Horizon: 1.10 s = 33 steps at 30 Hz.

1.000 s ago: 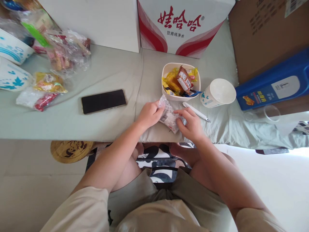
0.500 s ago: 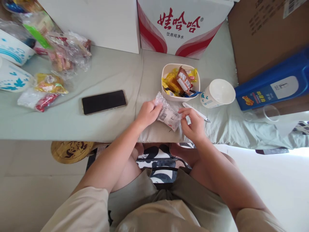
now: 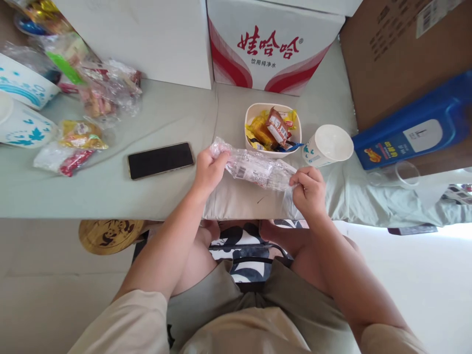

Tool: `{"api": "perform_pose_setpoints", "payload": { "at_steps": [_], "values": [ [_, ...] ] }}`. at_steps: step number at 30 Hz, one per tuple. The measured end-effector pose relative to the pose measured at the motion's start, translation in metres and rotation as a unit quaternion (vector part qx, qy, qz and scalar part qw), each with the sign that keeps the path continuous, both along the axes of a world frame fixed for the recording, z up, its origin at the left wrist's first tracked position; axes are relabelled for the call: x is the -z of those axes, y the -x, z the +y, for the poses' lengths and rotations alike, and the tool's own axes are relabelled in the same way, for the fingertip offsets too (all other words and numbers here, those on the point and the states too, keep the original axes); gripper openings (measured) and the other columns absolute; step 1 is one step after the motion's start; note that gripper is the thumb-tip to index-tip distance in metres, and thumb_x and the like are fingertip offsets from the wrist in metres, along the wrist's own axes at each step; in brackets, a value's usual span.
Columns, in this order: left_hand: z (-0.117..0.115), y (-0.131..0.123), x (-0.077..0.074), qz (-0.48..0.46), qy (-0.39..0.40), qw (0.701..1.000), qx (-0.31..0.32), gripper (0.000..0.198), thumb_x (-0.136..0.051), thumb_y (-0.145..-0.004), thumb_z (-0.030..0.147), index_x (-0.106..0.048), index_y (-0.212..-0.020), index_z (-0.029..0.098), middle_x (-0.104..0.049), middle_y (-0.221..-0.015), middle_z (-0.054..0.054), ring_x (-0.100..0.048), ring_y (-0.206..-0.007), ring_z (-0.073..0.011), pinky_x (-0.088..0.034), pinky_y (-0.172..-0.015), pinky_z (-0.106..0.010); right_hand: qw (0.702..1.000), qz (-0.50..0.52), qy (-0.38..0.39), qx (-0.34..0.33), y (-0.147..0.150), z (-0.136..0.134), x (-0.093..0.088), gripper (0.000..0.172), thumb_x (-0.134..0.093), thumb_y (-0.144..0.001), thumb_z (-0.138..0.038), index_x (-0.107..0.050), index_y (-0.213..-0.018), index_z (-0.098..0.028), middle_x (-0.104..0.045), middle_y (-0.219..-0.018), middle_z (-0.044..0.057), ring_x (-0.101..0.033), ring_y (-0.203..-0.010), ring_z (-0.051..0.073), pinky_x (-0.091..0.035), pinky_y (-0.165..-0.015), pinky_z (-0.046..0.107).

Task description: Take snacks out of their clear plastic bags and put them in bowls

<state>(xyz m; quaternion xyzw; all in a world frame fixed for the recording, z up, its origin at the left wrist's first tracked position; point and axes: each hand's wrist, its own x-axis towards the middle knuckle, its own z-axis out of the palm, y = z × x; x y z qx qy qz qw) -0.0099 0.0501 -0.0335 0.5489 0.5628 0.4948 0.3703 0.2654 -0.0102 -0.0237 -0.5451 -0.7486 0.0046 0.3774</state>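
Clear plastic packet point(image 3: 254, 168) held lengthwise just in front of the cream bowl point(image 3: 273, 154), over the cloth-covered tabletop point(image 3: 169, 196); cannot tell whether its underside touches down. Left hand point(image 3: 210, 169) closed, thumb and fingers pinching the crumpled left end; right hand point(image 3: 309, 189) closed likewise on the other end, its thumb mostly hidden. Barcode visible, small print illegible, contents unclear. Wrapped snacks point(image 3: 278, 129) overlap in the bowl, lower ones covered. Leftmost patterned cup point(image 3: 29, 125) cut off at the view's edge.
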Motion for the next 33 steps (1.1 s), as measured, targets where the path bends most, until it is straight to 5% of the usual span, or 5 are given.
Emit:
{"api": "perform_pose_setpoints", "payload": {
  "at_steps": [6,14,21,27,33],
  "values": [
    [0.003,0.005,0.006,0.032,-0.038,0.998,0.045,0.054,-0.065,-0.079,0.02,-0.052,-0.131,0.026,-0.068,-0.122,-0.008,-0.068,-0.103,-0.0202,-0.053,-0.075,-0.029,0.99,-0.015,0.12,-0.072,0.0,-0.002,-0.008,0.027,-0.041,-0.078,-0.01,-0.064,-0.079,-0.024,-0.077,-0.107,0.006,-0.07,-0.106,0.026,-0.049,-0.091,0.042],
    [-0.009,0.012,-0.01,0.203,-0.009,0.969,0.143,0.027,-0.065,-0.084,0.029,-0.072,-0.109,0.022,-0.063,-0.079,0.001,-0.057,-0.07,-0.0133,-0.047,-0.073,-0.028,0.979,-0.127,0.156,-0.02,0.011,-0.004,-0.003,0.042,-0.06,-0.088,-0.039,-0.066,-0.126,-0.022,-0.075,-0.09,0.007,-0.068,-0.087,0.028,-0.045,-0.082,0.041],
    [-0.002,0.007,-0.014,0.133,-0.024,0.985,0.111,0.023,-0.058,-0.089,0.036,-0.074,-0.089,0.019,-0.07,-0.087,-0.004,-0.061,-0.079,-0.0154,-0.048,-0.073,-0.027,0.991,-0.118,0.063,0.003,0.008,-0.004,-0.005,0.026,-0.055,-0.096,-0.028,-0.076,-0.111,-0.027,-0.066,-0.084,0.006,-0.062,-0.08,0.022,-0.041,-0.074,0.037],
    [0.002,0.005,-0.009,0.008,0.074,0.995,0.067,0.018,-0.059,-0.086,0.035,-0.064,-0.076,0.02,-0.052,-0.058,0.003,-0.049,-0.053,-0.0116,-0.041,-0.051,-0.024,0.994,-0.103,0.028,0.025,0.007,-0.002,-0.009,0.026,-0.053,-0.099,-0.025,-0.076,-0.109,-0.026,-0.073,-0.098,0.007,-0.067,-0.089,0.022,-0.041,-0.075,0.038],
    [0.002,0.01,-0.008,0.134,-0.022,0.99,-0.031,0.03,-0.063,-0.081,0.021,-0.067,-0.111,0.021,-0.064,-0.096,-0.004,-0.062,-0.081,-0.0158,-0.056,-0.077,-0.031,0.994,-0.105,0.026,0.02,0.004,0.0,-0.008,0.034,-0.047,-0.092,-0.011,-0.076,-0.104,-0.025,-0.077,-0.107,0.007,-0.067,-0.096,0.025,-0.043,-0.079,0.039]
  ]
}}
